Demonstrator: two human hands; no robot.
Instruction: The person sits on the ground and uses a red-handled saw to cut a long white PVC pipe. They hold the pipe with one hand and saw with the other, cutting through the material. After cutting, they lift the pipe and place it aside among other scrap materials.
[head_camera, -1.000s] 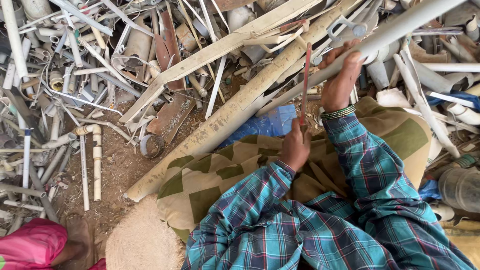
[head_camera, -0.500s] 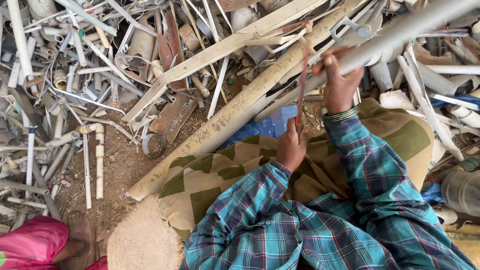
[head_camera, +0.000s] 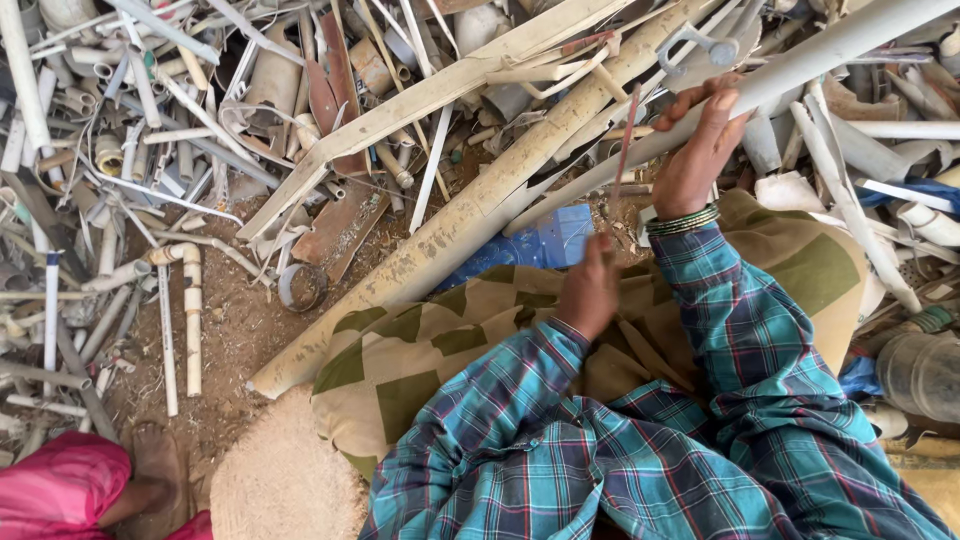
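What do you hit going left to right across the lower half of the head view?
Pink cloth → white elbow pipe → grey ring → blue sheet → left hand → bangles → clear container.

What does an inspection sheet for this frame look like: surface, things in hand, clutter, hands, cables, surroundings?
Surface: bare brown dirt ground, strewn with scrap.
Things in hand: thin reddish rod, upright, lower end in the left hand; long grey pipe under the right hand.
Clutter: dense pile of broken white and grey plastic pipes, elbow joints, a long dirty pipe lying diagonally, rusty brown sheet pieces, a blue plastic piece.
Hands: left hand closed on the rod; right hand gripping the grey pipe, green bangles at the wrist.
Cables: nothing seen.
Surroundings: another person's pink garment and foot at lower left; woven tan sack; clear plastic container at right.
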